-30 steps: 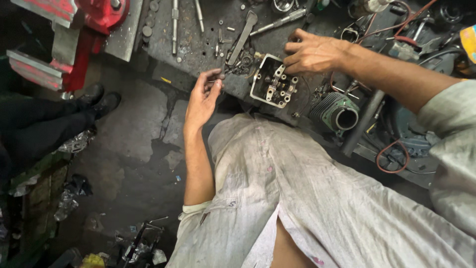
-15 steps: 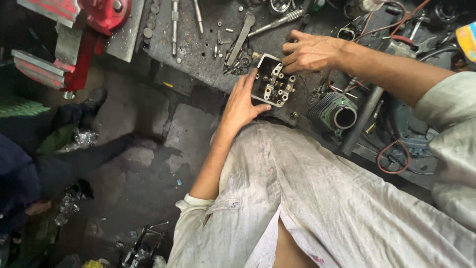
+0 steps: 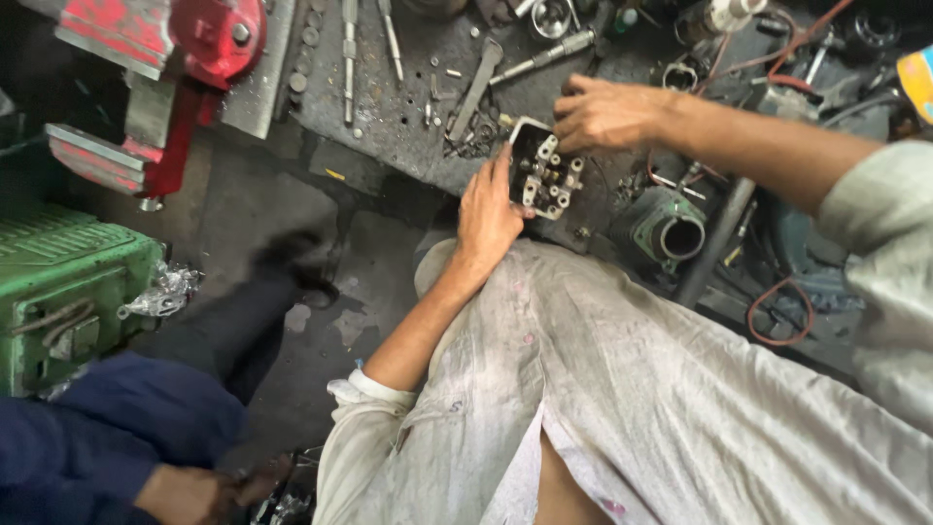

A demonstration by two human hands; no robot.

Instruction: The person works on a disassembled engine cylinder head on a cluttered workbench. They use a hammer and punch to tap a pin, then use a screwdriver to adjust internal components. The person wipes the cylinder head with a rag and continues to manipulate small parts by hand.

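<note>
Left grip: left hand (image 3: 489, 216) is closed around the near-left side of the engine block (image 3: 544, 175), fingers wrapped on its edge; half a second ago it was only arriving there, a second ago it hung open and apart
Right grip: right hand (image 3: 607, 112) is laid over the block's far edge, fingers curled onto it; whether it is truly clamped cannot be told
Block: centre of frame, at the workbench (image 3: 389, 107) front edge, port face up, position unchanged
Meaning: block now judged steadied from both sides
Near: green cylinder (image 3: 671, 226) just right of block; flat wrench (image 3: 474, 92) above left
Further out: red vise (image 3: 185, 68) upper left; green machine (image 3: 68, 292) left edge
Other person: dark blue sleeve (image 3: 107, 447) lower left, newly entered
</note>
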